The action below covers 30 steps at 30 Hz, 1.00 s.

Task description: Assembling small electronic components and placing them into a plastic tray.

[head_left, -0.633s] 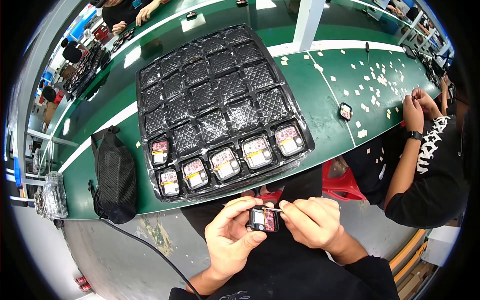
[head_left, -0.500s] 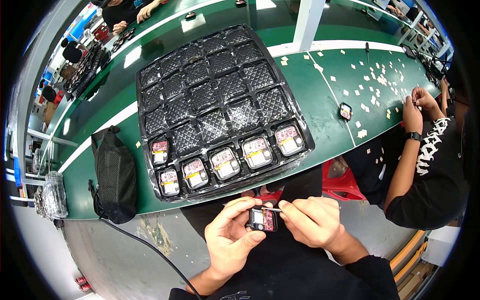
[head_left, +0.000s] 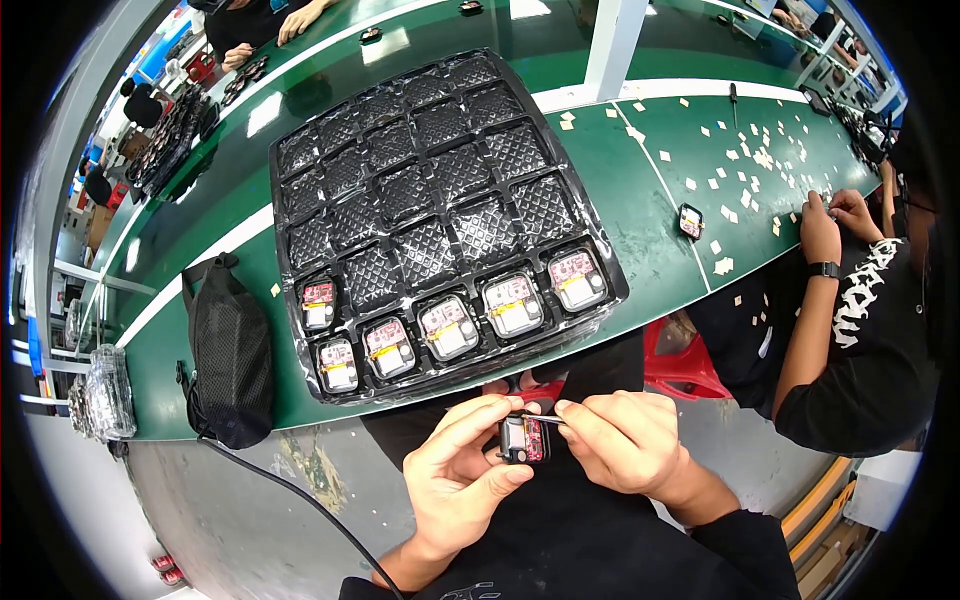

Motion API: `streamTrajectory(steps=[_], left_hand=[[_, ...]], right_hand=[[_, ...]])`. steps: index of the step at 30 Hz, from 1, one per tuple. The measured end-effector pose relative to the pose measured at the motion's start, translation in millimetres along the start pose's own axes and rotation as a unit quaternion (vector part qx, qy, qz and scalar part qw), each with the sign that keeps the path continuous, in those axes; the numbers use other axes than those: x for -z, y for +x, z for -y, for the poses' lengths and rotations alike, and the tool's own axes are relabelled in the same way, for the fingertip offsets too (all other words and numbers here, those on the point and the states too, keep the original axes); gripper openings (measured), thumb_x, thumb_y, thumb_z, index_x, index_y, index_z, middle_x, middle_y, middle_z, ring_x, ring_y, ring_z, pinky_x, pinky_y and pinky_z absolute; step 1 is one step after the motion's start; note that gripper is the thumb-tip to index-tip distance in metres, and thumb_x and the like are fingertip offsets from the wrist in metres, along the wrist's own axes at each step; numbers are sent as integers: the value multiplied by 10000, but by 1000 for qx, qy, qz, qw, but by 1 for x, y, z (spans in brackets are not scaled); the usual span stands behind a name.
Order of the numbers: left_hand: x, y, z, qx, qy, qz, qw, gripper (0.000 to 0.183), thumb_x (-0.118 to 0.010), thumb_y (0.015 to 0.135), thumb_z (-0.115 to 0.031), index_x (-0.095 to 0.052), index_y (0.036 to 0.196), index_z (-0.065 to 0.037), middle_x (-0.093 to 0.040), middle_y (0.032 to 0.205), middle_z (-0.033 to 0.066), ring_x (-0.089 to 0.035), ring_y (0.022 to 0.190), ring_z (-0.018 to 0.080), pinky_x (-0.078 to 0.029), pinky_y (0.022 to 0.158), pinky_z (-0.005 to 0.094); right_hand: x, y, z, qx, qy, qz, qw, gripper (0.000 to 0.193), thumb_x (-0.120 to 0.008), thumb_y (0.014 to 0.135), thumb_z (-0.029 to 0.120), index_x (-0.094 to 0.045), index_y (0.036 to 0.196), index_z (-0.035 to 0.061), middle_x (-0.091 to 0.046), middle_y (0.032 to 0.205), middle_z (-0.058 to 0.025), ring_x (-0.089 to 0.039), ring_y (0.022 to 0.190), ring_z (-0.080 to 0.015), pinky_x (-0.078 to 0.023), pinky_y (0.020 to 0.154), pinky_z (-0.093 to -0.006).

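Observation:
My left hand point(head_left: 460, 465) holds a small open black device housing point(head_left: 524, 439) by its edges, thumb below and fingers above. Inside the housing a red circuit board and a silvery-white block show. A thin metal tool point(head_left: 541, 418) is pinched in my right hand point(head_left: 625, 440), its tip at the housing's upper edge; my fingers hide the rest of it. Beyond my hands lies a black plastic tray point(head_left: 440, 220) with rows of pockets. Several similar open devices point(head_left: 450, 328) sit in its nearest pockets; the farther pockets hold none.
Left of the tray rests a black mesh bag point(head_left: 232, 350), with a black cable beside it. Another device point(head_left: 691, 222) lies on the green table point(head_left: 640, 260), near scattered pale paper squares. A co-worker point(head_left: 850, 340) sits at right by a red stool point(head_left: 685, 365). A grey post point(head_left: 612, 50) stands behind.
The device in my left hand has tilted slightly, while the tool tip stays at its upper edge. The co-worker's hands at right have shifted a little.

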<state>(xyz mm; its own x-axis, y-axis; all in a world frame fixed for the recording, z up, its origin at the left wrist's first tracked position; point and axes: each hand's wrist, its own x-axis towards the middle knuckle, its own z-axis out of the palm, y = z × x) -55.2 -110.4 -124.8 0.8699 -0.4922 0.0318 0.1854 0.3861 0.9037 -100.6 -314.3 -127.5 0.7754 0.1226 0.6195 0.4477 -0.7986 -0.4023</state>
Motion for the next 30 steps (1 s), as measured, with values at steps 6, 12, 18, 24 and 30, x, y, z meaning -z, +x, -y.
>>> streamTrajectory(steps=[6, 12, 18, 24, 30], left_hand=[[0, 2, 1, -13, -25, -1, 1000, 594, -791, 832, 69, -555, 1378, 69, -488, 1433, 195, -551, 1321, 333, -539, 1057, 404], [-1, -1, 7, -7, -44, -2, 999, 598, -794, 834, 62, -553, 1381, 67, -492, 1432, 185, -551, 1320, 331, -535, 1054, 391], [-1, 0, 8, -14, -43, 4, 999, 598, -793, 835, 64, -551, 1382, 69, -491, 1433, 180, -554, 1317, 332, -539, 1049, 394], [-1, 0, 3, -6, -21, 3, 1000, 594, -783, 843, 70, -547, 1387, 71, -488, 1433, 181, -561, 1308, 336, -539, 1052, 407], [-2, 2, 2, -19, -8, 8, 1000, 575, -765, 846, 98, -545, 1376, 101, -494, 1416, 206, -571, 1291, 339, -528, 1070, 435]], right_hand=[[4, 2, 2, -44, 7, -17, 999, 278, -805, 764, 84, -734, 1016, -11, -665, 820, -62, -614, 581, -176, -492, 512, -288], [-1, -1, 3, -49, 38, -12, 998, 276, -800, 764, 71, -735, 1019, -9, -670, 830, -63, -627, 597, -184, -508, 525, -295], [-1, -2, 4, -62, 60, -16, 996, 291, -813, 749, 59, -733, 1023, 2, -678, 836, -67, -646, 621, -194, -515, 532, -303], [6, 2, 3, -69, 71, -4, 995, 276, -817, 751, 58, -736, 1010, 8, -677, 826, -65, -655, 624, -197, -519, 531, -303], [10, 5, 2, -84, 74, 29, 993, 256, -821, 756, 69, -739, 994, 19, -683, 820, -58, -665, 626, -192, -519, 525, -299]])
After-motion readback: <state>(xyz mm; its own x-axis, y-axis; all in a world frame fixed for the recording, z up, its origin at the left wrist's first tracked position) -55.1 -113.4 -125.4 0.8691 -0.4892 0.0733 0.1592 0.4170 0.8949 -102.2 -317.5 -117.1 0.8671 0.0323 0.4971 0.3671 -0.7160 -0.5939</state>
